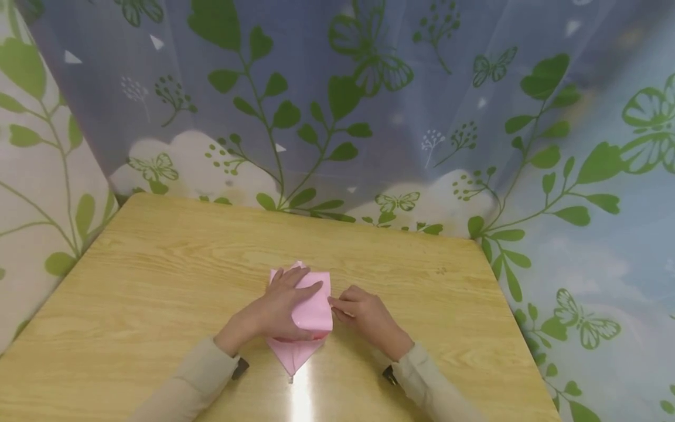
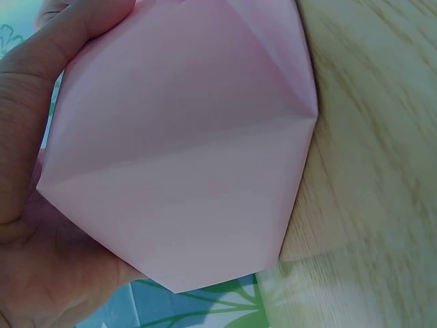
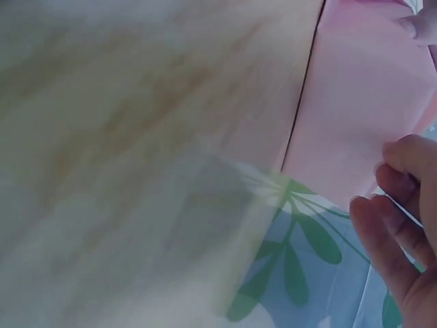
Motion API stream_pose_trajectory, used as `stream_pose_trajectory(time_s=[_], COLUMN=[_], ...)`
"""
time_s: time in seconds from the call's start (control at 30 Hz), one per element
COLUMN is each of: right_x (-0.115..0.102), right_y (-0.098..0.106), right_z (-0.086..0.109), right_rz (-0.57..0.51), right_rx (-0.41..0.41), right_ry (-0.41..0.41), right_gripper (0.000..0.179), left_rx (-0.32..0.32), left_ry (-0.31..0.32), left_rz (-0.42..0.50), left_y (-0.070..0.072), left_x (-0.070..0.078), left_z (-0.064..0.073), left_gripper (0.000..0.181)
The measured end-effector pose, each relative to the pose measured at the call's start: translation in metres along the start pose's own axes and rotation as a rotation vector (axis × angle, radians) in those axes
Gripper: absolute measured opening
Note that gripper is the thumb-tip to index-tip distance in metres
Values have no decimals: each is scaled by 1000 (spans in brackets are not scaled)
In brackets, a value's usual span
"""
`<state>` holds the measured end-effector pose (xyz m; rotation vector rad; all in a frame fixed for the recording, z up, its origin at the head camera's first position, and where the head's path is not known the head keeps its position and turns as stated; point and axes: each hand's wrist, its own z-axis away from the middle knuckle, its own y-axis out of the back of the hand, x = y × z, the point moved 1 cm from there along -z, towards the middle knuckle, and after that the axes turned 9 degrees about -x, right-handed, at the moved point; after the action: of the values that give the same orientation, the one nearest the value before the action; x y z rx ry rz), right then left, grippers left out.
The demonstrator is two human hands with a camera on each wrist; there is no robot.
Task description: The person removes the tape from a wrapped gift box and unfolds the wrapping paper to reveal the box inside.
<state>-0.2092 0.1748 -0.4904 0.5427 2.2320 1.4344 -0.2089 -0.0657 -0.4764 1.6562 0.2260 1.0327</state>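
Note:
A folded piece of pink paper (image 1: 316, 310) lies on the table, its layers parted at the near side above a pointed flap. Across its top spreads my left hand (image 1: 279, 308), pressing with fingers apart and thumb along the near opening. In the left wrist view, creased faces of the pink paper (image 2: 184, 157) fill the middle beside that hand (image 2: 27, 150). My right hand (image 1: 364, 313) pinches the paper's right edge between thumb and index finger. The right wrist view shows curled fingers of the right hand (image 3: 403, 212) at the edge of the paper (image 3: 355, 102).
The light wood-grain table (image 1: 158, 281) extends around the paper on all sides. A curtain (image 1: 306, 117) printed with green leaves and butterflies hangs behind it, with similar cloth at both sides. Each wrist carries a black device (image 1: 240, 368) below the sleeve cuff.

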Motion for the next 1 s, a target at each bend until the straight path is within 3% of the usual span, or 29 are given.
stream_pose_trajectory(time_s=[0.1, 0.17, 0.37, 0.47, 0.57, 0.67, 0.83, 1.0], right_x=[-3, -4, -3, -4, -6, -7, -1, 3], right_y=[2, 4, 9, 6, 2, -1, 1, 1], right_z=[0, -4, -32, -41, -43, -41, -30, -16], right_rz=[-40, -97, -264, -267, -212, -173, -242, -298], right_rx=[-10, -27, -79, -137, -197, -194, -175, -218], right_ry=[-13, -63, -428, -537, -536, -515, -563, -597], right_gripper=[20, 19, 13, 21, 26, 27, 25, 22], left_rx=[-11, -9, 16, 15, 8, 18, 31, 29], left_ry=[1, 1, -7, -17, -21, -17, -18, -17], left_rz=[1, -6, -19, -10, 6, 16, 12, -2], left_y=[-1, 0, 1, -1, -2, -3, -2, 0], left_x=[1, 1, -1, -2, -2, -2, -1, 1], left_z=[1, 1, 0, 0, -1, -1, -1, -1], left_gripper=[96, 96, 93, 92, 92, 92, 91, 92])
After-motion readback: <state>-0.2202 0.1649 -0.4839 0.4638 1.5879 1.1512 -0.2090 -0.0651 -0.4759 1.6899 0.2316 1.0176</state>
